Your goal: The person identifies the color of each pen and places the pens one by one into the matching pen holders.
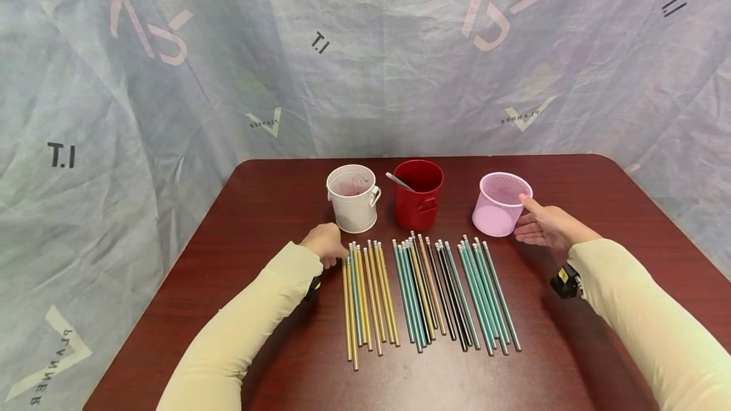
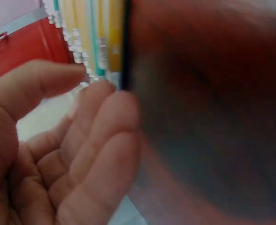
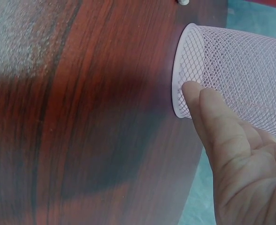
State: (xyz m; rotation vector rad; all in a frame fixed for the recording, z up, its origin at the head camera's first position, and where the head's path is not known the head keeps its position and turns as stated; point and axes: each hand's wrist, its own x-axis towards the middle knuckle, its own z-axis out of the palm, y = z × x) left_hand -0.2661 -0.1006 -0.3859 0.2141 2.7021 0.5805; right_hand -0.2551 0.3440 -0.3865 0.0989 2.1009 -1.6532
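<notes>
Well — a red bucket (image 1: 415, 209) separates white bucket (image 1: 355, 213) from pink basket (image 1: 494, 213).

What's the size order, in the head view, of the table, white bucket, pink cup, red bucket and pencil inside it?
Table
White bucket, red bucket, pink cup: too alike to rank
Pencil, visible part

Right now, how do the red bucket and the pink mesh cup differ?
The red bucket is solid-walled; the pink mesh cup is see-through. The red bucket holds a teal pencil; no pencil shows in the pink mesh cup. The right hand is at the pink mesh cup, away from the red bucket. Both are open-topped.
</notes>
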